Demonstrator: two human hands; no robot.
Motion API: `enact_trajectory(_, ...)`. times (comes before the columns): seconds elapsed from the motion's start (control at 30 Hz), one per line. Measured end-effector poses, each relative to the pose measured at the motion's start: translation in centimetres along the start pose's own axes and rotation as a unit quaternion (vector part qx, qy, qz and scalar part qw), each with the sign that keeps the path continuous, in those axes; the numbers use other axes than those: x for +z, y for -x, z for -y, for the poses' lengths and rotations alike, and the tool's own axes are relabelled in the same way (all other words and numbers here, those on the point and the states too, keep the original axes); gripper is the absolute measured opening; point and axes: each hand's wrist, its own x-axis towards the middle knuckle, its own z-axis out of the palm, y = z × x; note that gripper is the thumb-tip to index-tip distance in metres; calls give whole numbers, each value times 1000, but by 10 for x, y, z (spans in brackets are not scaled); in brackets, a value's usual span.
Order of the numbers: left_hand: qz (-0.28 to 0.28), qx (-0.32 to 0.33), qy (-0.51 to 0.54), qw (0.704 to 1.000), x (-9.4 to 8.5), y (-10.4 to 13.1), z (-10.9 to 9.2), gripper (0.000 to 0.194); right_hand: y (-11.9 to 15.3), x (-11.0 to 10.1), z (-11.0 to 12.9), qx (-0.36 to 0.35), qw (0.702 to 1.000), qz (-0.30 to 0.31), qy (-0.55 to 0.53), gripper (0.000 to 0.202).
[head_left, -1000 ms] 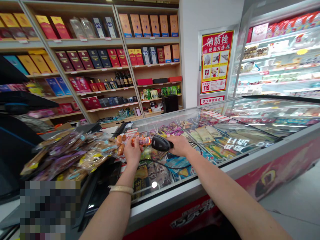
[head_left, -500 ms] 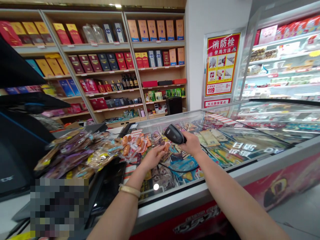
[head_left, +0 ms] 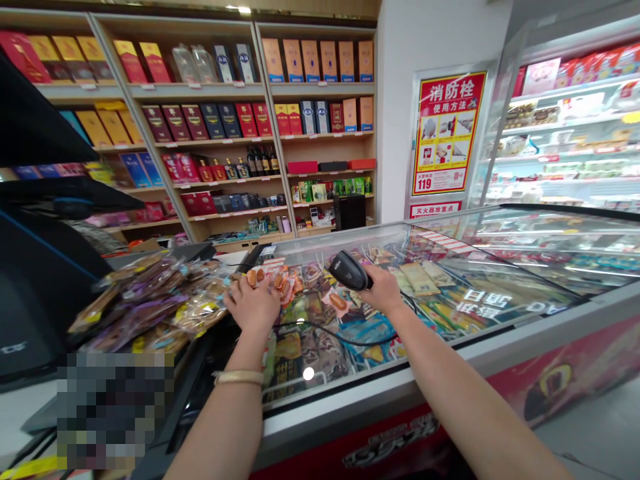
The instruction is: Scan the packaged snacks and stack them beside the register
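Note:
My right hand (head_left: 383, 290) grips a black barcode scanner (head_left: 347, 270) by its handle, above the freezer's glass top. A black cable (head_left: 320, 328) loops from it across the glass. My left hand (head_left: 254, 303) reaches over a pile of small orange-brown snacks in clear wrappers (head_left: 287, 287). Its fingers are spread, with the fingertips on or just above the pile, partly hidden. One single wrapped snack (head_left: 338, 301) lies apart from the pile, below the scanner's head.
A chest freezer (head_left: 390, 380) holding packaged ice cream fills the middle and right. Flat packaged foods (head_left: 150, 300) are heaped at the left beside a dark monitor (head_left: 35, 287). Shelves of boxes (head_left: 210, 93) stand behind, and a lit display fridge (head_left: 565, 133) at the right.
My left hand has moved left from the single wrapped snack under the scanner to the pile, leaving that snack on the glass. My right hand and the scanner have hardly moved.

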Motion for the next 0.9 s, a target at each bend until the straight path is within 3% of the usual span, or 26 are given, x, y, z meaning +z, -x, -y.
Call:
enact_trajectory(0.2, -10, -17, 3, 1000, -2, 0, -4, 43, 0, 1, -1, 3, 1000, 10, 5, 37)
enact_trajectory(0.33, -38, -36, 95, 994, -7, -7, -3, 45, 0, 1, -1, 3, 1000, 7, 9, 35)
enact_trajectory(0.5, 5, -64, 322, 945, 4, -12, -6, 35, 0, 1, 1, -5, 1000, 10, 10, 30)
enact_trajectory(0.67, 68, -40, 392, 917, 19, -6, -16, 26, 0, 2, 6, -34, 999, 40, 1, 30)
enact_trajectory(0.9, 23, -10, 471, 882, 18, -7, -16, 29, 0, -1, 13, -77, 993, 86, -16, 27)
